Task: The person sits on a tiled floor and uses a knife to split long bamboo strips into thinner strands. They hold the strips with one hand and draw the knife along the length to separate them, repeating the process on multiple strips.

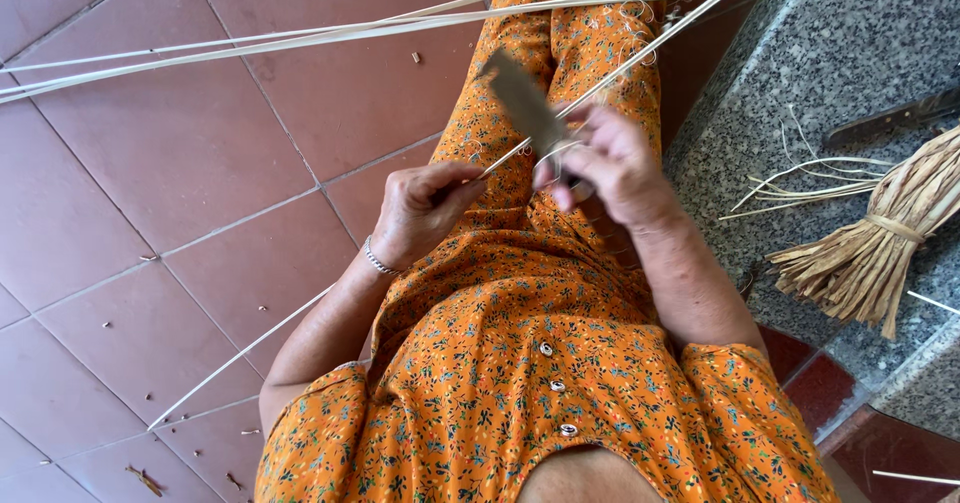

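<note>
Both hands are busy over the lap: left hand (425,208) pinching a thin bamboo strip (620,63), right hand (610,163) wrapped around what looks like a knife (520,103) laid against it.

No packages, labels, signs or screens show anywhere in the head view. Nothing here carries printing or a display.
</note>
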